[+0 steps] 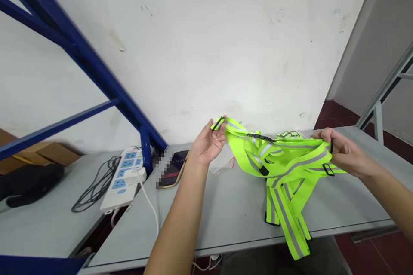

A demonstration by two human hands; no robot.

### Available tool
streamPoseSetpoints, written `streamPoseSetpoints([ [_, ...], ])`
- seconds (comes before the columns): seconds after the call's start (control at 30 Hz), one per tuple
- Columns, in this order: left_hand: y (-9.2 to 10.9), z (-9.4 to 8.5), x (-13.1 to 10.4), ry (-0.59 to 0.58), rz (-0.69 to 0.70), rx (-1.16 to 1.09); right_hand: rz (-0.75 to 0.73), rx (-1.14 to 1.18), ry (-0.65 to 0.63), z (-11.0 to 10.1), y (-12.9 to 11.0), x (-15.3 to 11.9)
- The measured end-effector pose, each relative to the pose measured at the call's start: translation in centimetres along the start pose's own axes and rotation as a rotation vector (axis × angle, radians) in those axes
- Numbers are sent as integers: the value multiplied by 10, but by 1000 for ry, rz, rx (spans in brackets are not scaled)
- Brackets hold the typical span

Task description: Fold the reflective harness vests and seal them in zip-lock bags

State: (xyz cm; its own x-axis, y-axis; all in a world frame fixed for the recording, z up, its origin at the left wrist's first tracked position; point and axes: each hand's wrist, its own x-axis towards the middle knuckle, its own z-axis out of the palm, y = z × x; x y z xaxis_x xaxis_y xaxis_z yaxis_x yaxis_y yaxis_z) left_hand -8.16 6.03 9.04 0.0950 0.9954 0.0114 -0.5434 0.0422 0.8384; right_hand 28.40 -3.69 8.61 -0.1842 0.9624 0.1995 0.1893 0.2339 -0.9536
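Stretched between my two hands is a neon-yellow reflective harness [284, 167] of elastic straps with grey stripes and black buckles. My left hand [209, 142] pinches one strap end by its black slider. On the other side, my right hand [343, 150] grips the straps near another black slider. A black clip buckle [261, 137] sits on the upper strap between the hands. Several loose strap ends hang down past the table's front edge. Behind the harness, partly covered, lies another bit of neon-yellow strap [288, 135].
A phone [174, 169] lies on the grey table [226, 215] left of my left hand, near a clear plastic piece [224, 165]. Farther left are a power strip [124, 176], black cable [97, 184] and blue metal frame [97, 68]. A white wall [232, 51] stands behind.
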Motion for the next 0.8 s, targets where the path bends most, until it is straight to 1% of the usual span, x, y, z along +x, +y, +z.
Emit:
streamPoseSetpoints([
  [0.07, 5, 6, -4, -100, 39, 85, 35, 107, 15, -5, -5, 8],
  [0.1, 6, 9, -4, -127, 55, 160, 55, 139, 26, -6, -6, 12],
  [0.13, 6, 11, -4, -124, 65, 266, 76, 151, 47, -6, -5, 16],
  [0.17, 5, 13, -4, -87, 74, 401, 94, 141, 77, -5, -2, 20],
  [0.23, 1, 16, 0, 58, 132, 718, 120, 56, 174, -3, 8, 27],
  [0.3, -2, 16, 6, 197, 244, 987, 137, -88, 256, -1, 19, 32],
  [0.33, -3, 16, 10, 229, 299, 1080, 138, -150, 280, -1, 23, 34],
  [0.37, -3, 15, 13, 232, 339, 1144, 131, -197, 297, -2, 26, 36],
  [0.47, 2, 9, 21, 172, 393, 1261, 42, -313, 341, -11, 31, 41],
  [0.53, 5, 4, 23, 135, 474, 1347, -20, -419, 311, -20, 33, 44],
  [0.6, 5, -3, 23, 99, 590, 1443, -54, -520, 218, -30, 36, 46],
  [0.67, -1, -10, 23, 91, 665, 1494, -78, -613, 140, -36, 40, 47],
  [0.7, -5, -14, 22, 87, 663, 1505, -82, -670, 113, -37, 42, 47],
  [0.73, -10, -18, 22, 68, 628, 1524, -79, -733, 85, -37, 44, 47],
  [0.8, -21, -25, 23, -23, 504, 1594, -79, -858, 11, -34, 47, 48],
])
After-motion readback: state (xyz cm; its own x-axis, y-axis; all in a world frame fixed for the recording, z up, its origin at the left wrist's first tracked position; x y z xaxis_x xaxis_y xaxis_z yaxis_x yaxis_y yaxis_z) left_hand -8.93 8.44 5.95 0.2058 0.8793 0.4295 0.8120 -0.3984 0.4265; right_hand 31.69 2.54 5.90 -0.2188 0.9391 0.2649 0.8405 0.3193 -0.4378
